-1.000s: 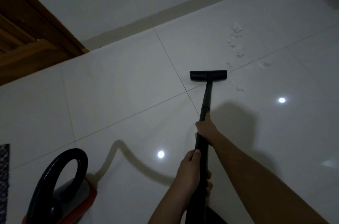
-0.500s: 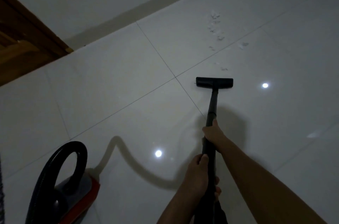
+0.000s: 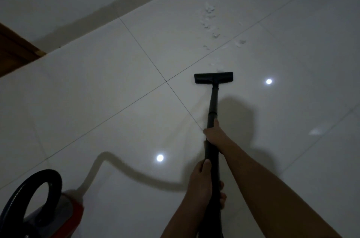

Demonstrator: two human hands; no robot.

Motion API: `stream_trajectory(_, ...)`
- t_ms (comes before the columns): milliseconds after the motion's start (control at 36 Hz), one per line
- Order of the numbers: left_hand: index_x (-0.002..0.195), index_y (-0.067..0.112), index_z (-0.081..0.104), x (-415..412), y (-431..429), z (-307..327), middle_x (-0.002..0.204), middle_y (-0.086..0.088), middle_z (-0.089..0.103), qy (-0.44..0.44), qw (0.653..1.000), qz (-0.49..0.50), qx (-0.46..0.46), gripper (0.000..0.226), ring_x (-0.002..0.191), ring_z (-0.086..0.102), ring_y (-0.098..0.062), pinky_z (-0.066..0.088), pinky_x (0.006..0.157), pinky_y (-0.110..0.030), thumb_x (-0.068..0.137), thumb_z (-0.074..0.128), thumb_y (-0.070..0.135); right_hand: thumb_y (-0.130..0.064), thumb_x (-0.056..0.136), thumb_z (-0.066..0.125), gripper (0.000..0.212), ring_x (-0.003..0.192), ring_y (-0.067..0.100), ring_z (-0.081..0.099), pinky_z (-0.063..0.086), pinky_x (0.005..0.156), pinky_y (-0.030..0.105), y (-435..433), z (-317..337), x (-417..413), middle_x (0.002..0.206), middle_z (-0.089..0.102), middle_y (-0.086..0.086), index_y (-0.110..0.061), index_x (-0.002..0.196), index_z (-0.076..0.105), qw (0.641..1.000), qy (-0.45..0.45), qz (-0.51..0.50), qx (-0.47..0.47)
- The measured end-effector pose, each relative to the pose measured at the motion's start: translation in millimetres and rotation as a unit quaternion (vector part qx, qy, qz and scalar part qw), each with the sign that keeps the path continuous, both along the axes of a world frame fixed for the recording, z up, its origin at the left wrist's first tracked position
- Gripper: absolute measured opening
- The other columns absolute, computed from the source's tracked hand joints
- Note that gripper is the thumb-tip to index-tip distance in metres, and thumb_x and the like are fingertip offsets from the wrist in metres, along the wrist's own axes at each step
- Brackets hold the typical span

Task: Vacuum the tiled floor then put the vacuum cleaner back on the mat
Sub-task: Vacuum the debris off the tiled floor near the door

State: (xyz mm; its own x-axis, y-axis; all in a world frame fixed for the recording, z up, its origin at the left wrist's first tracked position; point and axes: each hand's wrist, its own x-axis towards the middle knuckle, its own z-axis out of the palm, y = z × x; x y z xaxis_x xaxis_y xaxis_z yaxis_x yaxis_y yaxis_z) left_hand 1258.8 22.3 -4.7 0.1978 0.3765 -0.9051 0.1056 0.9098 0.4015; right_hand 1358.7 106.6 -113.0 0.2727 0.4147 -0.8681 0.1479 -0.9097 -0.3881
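I hold a black vacuum wand [image 3: 212,101] with both hands. My right hand [image 3: 213,133] grips the tube higher up, and my left hand [image 3: 202,183] grips it lower, close to me. The flat black floor nozzle [image 3: 213,77] rests on the glossy white tiled floor [image 3: 101,101], just past a tile joint. White crumbs of debris [image 3: 210,21] lie scattered on the tiles beyond the nozzle, some right at its far edge. The red and grey vacuum body [image 3: 58,216] with its looped black hose [image 3: 35,187] sits at the bottom left. The mat is out of view.
A white wall with a grey skirting strip [image 3: 120,5] runs along the far side. A brown wooden door frame [image 3: 15,50] stands at the left edge. Two ceiling lights reflect in the tiles.
The nozzle was drawn back toward me from the debris, then moved forward again; it now sits close to the nearest crumbs. Both hands keep their grip.
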Motion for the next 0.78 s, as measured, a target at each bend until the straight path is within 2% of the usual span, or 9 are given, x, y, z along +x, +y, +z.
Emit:
stream_trajectory(56, 0.125, 0.012, 0.047, 13, 17, -2, 0.070, -0.016, 0.051, 0.000, 1.000, 0.020, -0.010, 0.036, 0.036, 0.047, -0.019, 0.039, 0.035, -0.018, 0.102, 0.030, 0.034, -0.008, 0.091, 0.044, 0.073, 0.097, 0.029, 0.050, 0.045, 0.099, 0.053, 19, -3, 12, 0.094, 0.050, 0.003, -0.021, 0.151, 0.005, 1.000, 0.011, -0.001, 0.020)
stream_trajectory(83, 0.125, 0.014, 0.047, 20, 26, -2, 0.069, -0.016, 0.051, 0.000, 0.999, 0.031, -0.015, 0.036, 0.037, 0.047, -0.019, 0.039, 0.036, -0.019, 0.102, 0.030, 0.035, -0.007, 0.092, 0.043, 0.070, 0.098, 0.025, 0.045, 0.044, 0.102, 0.050, 29, -3, 18, 0.094, 0.044, 0.000, -0.020, 0.151, 0.008, 1.000, 0.011, 0.003, 0.027)
stream_trajectory(139, 0.123, 0.014, 0.047, 34, 44, -3, 0.067, -0.015, 0.050, -0.005, 0.999, 0.047, -0.018, 0.035, 0.037, 0.046, -0.019, 0.038, 0.036, -0.019, 0.101, 0.030, 0.035, -0.007, 0.093, 0.043, 0.067, 0.099, 0.021, 0.041, 0.042, 0.102, 0.045, 49, -4, 31, 0.110, 0.041, 0.005, -0.018, 0.151, 0.010, 0.999, 0.009, 0.015, 0.037)
stream_trajectory(250, 0.123, 0.014, 0.046, 58, 82, -9, 0.067, -0.014, 0.050, -0.016, 0.998, 0.061, -0.008, 0.034, 0.034, 0.045, -0.016, 0.038, 0.036, -0.019, 0.102, 0.029, 0.033, -0.008, 0.091, 0.045, 0.071, 0.099, 0.024, 0.043, 0.043, 0.102, 0.051, 92, -11, 54, 0.143, 0.040, 0.019, -0.022, 0.151, 0.010, 0.999, 0.011, 0.032, 0.041)
stream_trajectory(389, 0.123, 0.014, 0.046, 77, 129, -16, 0.065, -0.012, 0.049, -0.023, 0.997, 0.069, -0.010, 0.034, 0.036, 0.044, -0.017, 0.038, 0.037, -0.018, 0.102, 0.027, 0.034, -0.008, 0.094, 0.044, 0.070, 0.100, 0.018, 0.036, 0.039, 0.097, 0.043, 143, -18, 76, 0.147, 0.036, 0.021, -0.017, 0.151, 0.005, 0.997, -0.005, 0.072, 0.041)
stream_trajectory(444, 0.123, 0.015, 0.045, 82, 149, -19, 0.065, -0.012, 0.049, -0.027, 0.997, 0.072, -0.014, 0.034, 0.036, 0.044, -0.017, 0.038, 0.038, -0.019, 0.102, 0.027, 0.034, -0.008, 0.093, 0.044, 0.071, 0.100, 0.017, 0.036, 0.039, 0.102, 0.045, 163, -21, 82, 0.147, 0.037, 0.020, -0.017, 0.151, 0.004, 0.996, -0.010, 0.074, 0.039)
stream_trajectory(583, 0.118, 0.017, 0.049, 90, 212, -26, 0.065, -0.012, 0.049, -0.031, 0.996, 0.079, -0.023, 0.031, 0.036, 0.044, -0.018, 0.038, 0.039, -0.020, 0.101, 0.031, 0.035, -0.008, 0.090, 0.045, 0.074, 0.099, 0.025, 0.045, 0.043, 0.103, 0.052, 226, -25, 90, 0.143, 0.040, 0.021, -0.022, 0.151, 0.007, 0.998, -0.013, 0.056, 0.037)
stream_trajectory(667, 0.119, 0.019, 0.047, 98, 252, -30, 0.065, -0.012, 0.048, -0.043, 0.995, 0.088, -0.021, 0.030, 0.036, 0.042, -0.018, 0.037, 0.038, -0.019, 0.101, 0.029, 0.036, -0.007, 0.092, 0.046, 0.081, 0.104, 0.036, 0.056, 0.046, 0.099, 0.051, 270, -23, 94, 0.133, 0.049, 0.027, -0.021, 0.153, -0.006, 0.998, -0.014, 0.062, 0.010)
stream_trajectory(778, 0.119, 0.020, 0.047, 108, 305, -35, 0.065, -0.012, 0.048, -0.051, 0.995, 0.082, -0.015, 0.031, 0.036, 0.042, -0.018, 0.037, 0.038, -0.019, 0.101, 0.028, 0.037, -0.007, 0.092, 0.048, 0.088, 0.109, 0.044, 0.058, 0.048, 0.095, 0.055, 325, -23, 102, 0.129, 0.051, 0.028, -0.024, 0.151, -0.015, 0.997, -0.024, 0.074, -0.019)
